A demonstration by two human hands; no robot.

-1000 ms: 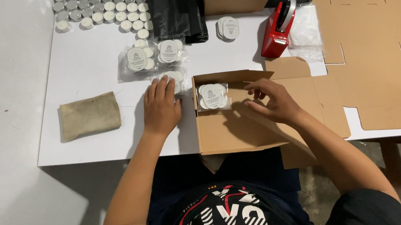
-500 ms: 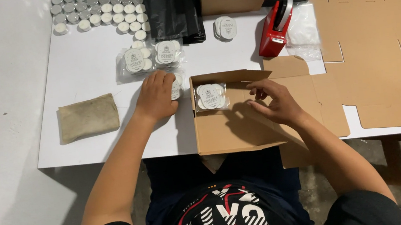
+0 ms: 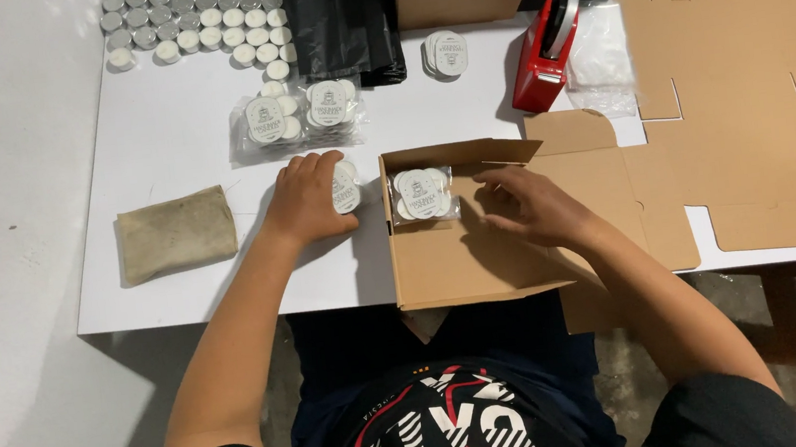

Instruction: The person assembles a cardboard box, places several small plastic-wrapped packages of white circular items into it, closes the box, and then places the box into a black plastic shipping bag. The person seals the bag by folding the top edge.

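the left hand (image 3: 308,202) has its grip closed on a clear plastic pack of small white candles with a round label (image 3: 345,188), held on the white bench (image 3: 187,297) just left of the open brown cardboard box (image 3: 452,257). the right hand (image 3: 531,206) rests inside the box, fingers loose and holding nothing, near a second clear candle pack (image 3: 422,195) lying in the box's far left corner. two more packs (image 3: 296,117) lie behind the left hand.
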